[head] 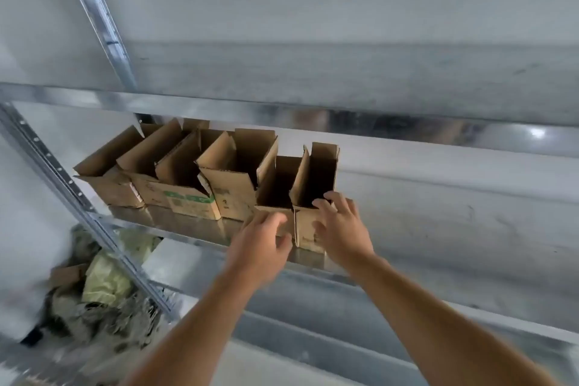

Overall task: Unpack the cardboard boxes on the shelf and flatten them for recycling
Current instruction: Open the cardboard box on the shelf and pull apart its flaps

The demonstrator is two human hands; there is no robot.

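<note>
Several open brown cardboard boxes stand in a row on the left part of a metal shelf, flaps up. The rightmost box is narrow and tall, and a lower box stands against its left side. My right hand lies over the rightmost box's front rim, fingers spread and fairly straight, thumb on its front face. My left hand is at the front of the lower box, fingers loosely bent, touching the cardboard. What the boxes contain is hidden in shadow.
A box with green print stands in the middle of the row. A slotted metal upright runs down the left. Below left lies a heap of crumpled paper and cardboard scraps. Another shelf edge crosses above the boxes.
</note>
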